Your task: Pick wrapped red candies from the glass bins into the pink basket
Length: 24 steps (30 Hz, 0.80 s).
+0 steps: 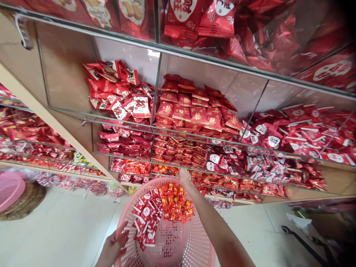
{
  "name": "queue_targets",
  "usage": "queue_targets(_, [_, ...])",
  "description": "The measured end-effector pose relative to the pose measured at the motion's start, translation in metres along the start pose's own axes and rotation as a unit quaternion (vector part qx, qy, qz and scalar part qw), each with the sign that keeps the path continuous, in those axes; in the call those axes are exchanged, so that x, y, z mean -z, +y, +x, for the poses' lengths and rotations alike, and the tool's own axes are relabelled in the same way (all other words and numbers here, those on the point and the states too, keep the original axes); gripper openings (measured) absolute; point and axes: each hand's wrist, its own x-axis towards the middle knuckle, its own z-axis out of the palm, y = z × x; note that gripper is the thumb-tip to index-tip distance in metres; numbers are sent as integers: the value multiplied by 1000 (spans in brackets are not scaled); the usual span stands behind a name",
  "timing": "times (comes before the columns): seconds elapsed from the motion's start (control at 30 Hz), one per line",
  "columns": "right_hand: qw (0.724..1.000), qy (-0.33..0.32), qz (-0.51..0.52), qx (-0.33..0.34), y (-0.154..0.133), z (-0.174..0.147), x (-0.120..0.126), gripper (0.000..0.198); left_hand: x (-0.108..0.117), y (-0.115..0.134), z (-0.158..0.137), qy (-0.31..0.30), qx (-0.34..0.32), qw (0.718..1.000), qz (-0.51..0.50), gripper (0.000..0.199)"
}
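A pink perforated plastic basket (204, 256) is low in front of me. Inside it, red-and-white wrapped packets (147, 213) lie along the left, and small orange-red wrapped candies (175, 202) with yellow print are heaped at the far side. My left hand (115, 243) holds the basket's left rim, with its fingers over the inner wall. Past the far rim, my right hand (184, 176) reaches to the low shelf beside the red-orange wrapped sweets (164, 170). Its fingers are hidden, so I cannot see whether they hold anything.
Glass-fronted shelves hold stacked red packets (191, 111), red-and-white packets (119, 92) and more bags (185, 18) above. A wooden divider (52, 118) slants down on the left. A pink tub (11, 189) sits on a woven basket (26, 204). Black metal legs (303, 241) stand at right.
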Motion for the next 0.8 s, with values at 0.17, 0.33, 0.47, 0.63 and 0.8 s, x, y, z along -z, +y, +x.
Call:
queue_targets(0.17, [999, -21, -12, -29, 1, 30, -22, 27, -7, 3, -6, 27, -18, 999, 4, 45])
queue_targets(0.33, [998, -32, -17, -48, 0, 42, -34, 23, -7, 4, -6, 36, -18, 999, -3, 55])
queue_targets(0.47, [997, -45, -19, -57, -1, 46, -37, 24, -6, 0, -1, 34, -9, 999, -11, 58])
queue_targets(0.63, [996, -63, -18, -57, -2, 45, -36, 28, -5, -7, 4, 48, -14, 999, -15, 66])
queue_targets(0.8, [999, -35, -4, -39, -4, 37, -29, 29, -2, -7, 4, 36, -17, 999, -23, 73])
